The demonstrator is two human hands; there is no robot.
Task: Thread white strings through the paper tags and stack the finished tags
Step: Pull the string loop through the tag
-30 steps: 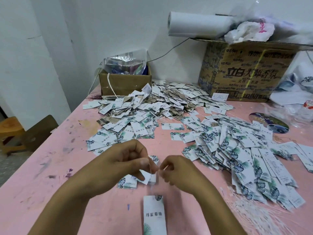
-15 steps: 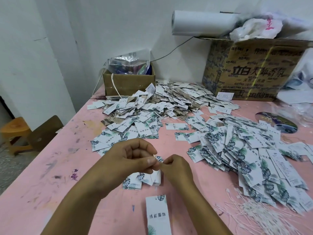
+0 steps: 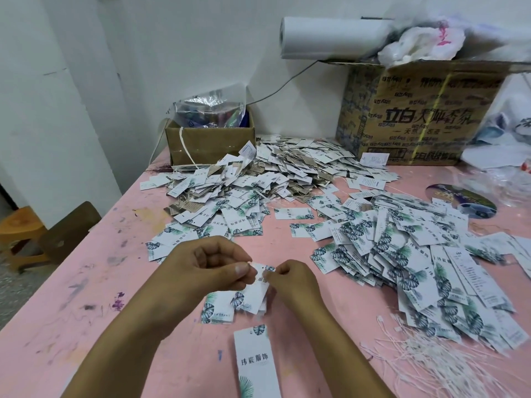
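my left hand [image 3: 214, 267] and right hand [image 3: 290, 278] pinch a tag [image 3: 263, 275] at frame centre. it's light, bendy card. i judge the punched end the best hold.

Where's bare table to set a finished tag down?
Widest bare patch: pink tabletop between its left edge, the far heap of strung tags and the left hand pinching a white paper tag. A narrower strip runs between that heap and the right leaf-printed tag pile. Crowded: right side, with white strings.

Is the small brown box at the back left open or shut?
Open: the small brown box is uncovered on top, and a clear plastic bag sticks out of it.
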